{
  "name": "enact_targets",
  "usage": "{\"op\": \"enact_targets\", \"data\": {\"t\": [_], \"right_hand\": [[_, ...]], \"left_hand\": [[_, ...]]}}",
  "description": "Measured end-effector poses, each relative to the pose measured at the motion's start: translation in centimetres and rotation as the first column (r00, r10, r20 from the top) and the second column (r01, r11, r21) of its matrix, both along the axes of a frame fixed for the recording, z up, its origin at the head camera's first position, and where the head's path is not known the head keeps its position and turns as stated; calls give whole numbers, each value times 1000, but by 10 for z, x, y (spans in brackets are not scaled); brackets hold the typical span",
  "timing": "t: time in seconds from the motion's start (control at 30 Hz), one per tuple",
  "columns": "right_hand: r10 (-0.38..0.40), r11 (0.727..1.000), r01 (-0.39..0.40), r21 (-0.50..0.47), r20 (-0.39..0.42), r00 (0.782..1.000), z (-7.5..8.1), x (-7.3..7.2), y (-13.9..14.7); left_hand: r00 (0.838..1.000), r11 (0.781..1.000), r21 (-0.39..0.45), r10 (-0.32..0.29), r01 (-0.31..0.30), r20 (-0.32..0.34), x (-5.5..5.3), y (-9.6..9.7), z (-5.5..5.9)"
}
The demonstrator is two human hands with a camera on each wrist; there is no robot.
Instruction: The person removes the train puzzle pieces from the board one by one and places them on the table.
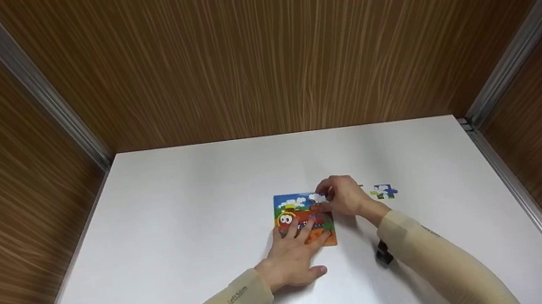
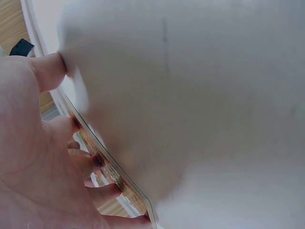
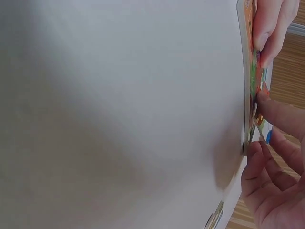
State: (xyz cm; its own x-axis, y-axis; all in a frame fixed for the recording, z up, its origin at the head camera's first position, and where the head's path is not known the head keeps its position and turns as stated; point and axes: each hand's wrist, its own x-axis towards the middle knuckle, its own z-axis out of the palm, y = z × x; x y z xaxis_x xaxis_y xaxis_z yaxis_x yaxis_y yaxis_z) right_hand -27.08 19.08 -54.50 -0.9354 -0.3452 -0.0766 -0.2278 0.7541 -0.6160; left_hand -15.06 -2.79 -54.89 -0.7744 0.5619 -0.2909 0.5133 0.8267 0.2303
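A square jigsaw puzzle (image 1: 281,199) with a red cartoon train under a blue sky lies flat near the middle of the white table. My left hand (image 1: 291,260) rests on its lower part, fingers spread straight over the picture and thumb out to the side. At the puzzle's upper right, my right hand (image 1: 346,196) pinches a puzzle piece (image 3: 260,126) between thumb and fingers. The piece is tilted against the board there, and the fingers hide much of it. In the left wrist view, the left fingertips touch the top of the board (image 2: 116,169).
Loose puzzle pieces (image 1: 384,191) lie on the table (image 1: 195,209) to the right of the right hand. A small black object (image 1: 383,254) sits beneath the right forearm. Wood-grain panels (image 1: 257,49) enclose the table at the back and both sides.
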Motion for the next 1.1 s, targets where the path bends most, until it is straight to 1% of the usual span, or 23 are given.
{"op": "enact_targets", "data": {"t": [0.33, 0.53, 0.67, 0.73, 0.93, 1.1], "right_hand": [[-33, 992, 40, -121, 63, 997, 1, -2, 7], [-41, 977, 64, -203, 116, 992, 3, -3, 13], [-51, 969, 80, -233, 130, 990, 5, -3, 18], [-59, 966, 90, -244, 133, 989, 6, -3, 21], [-68, 958, 96, -270, 110, 992, 8, 0, 28], [-74, 958, 100, -269, 104, 992, 9, 5, 36]], "left_hand": [[1000, 1000, 11, 0, 0, 12, 0, -1, -1], [999, 1000, 24, 7, -8, 40, 0, -1, -1], [999, 1000, 25, 5, -6, 46, 0, -1, -2], [999, 1000, 22, 2, -3, 41, 0, -1, -3], [1000, 1000, -2, -14, 14, -15, 0, -2, -4], [1000, 1000, -5, -13, 13, -18, 1, 0, -3]]}}
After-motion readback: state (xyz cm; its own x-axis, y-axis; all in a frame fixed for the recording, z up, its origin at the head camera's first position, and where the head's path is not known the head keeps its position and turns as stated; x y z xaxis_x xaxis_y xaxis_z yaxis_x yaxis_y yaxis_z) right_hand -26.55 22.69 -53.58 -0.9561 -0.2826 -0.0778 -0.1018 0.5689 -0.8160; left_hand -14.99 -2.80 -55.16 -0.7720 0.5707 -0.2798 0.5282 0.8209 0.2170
